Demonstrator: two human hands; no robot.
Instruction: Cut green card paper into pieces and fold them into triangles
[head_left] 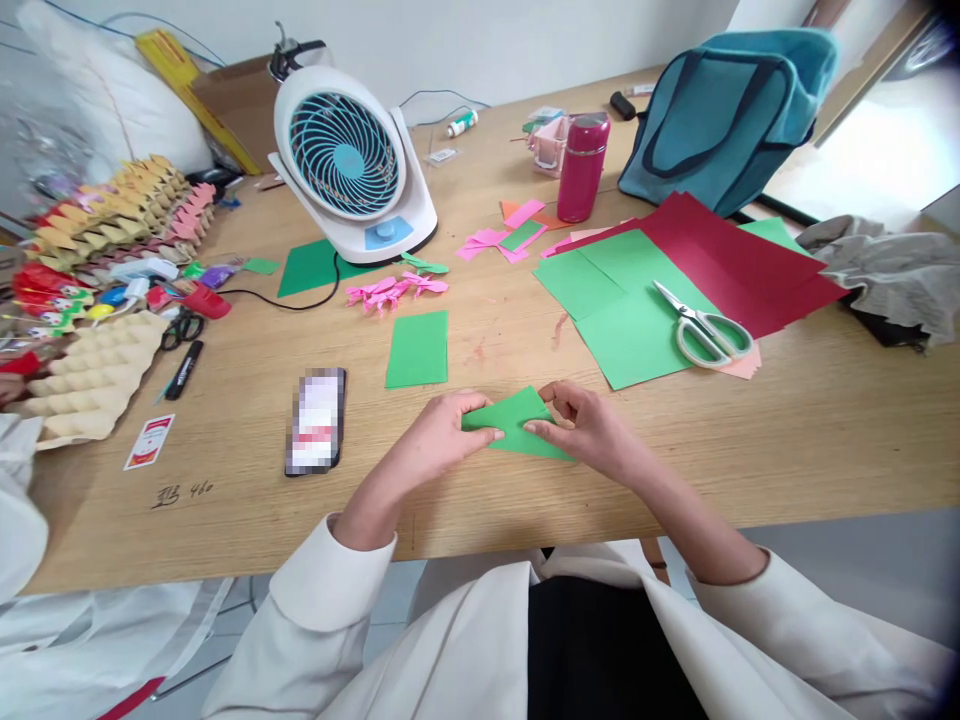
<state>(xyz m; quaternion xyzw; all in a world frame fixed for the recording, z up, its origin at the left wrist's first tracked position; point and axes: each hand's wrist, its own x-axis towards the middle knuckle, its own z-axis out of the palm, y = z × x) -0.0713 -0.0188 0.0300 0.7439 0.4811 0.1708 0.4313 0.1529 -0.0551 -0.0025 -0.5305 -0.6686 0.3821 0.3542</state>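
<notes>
Between my two hands is a piece of green paper (pixel 517 420), bent or folded, just above or on the table near its front edge. My left hand (pixel 450 430) pinches its left end between thumb and fingers. At the right side, my right hand (pixel 581 425) grips the upper edge and presses a thumb on the face. Beyond them lies a green paper rectangle (pixel 418 349). White-handled scissors (pixel 709 335) rest on larger green sheets (pixel 637 320) to the right. Pink paper cut-outs (pixel 394 290) form a small pile farther back.
A phone (pixel 316 420) lies left of my hands. A white fan (pixel 352 165) stands at the back, its cord on the table. Behind the red sheets (pixel 742 265) are a magenta bottle (pixel 583 168) and a teal bag (pixel 720 120). An egg-carton tray (pixel 97 370) and black scissors (pixel 182 328) sit left.
</notes>
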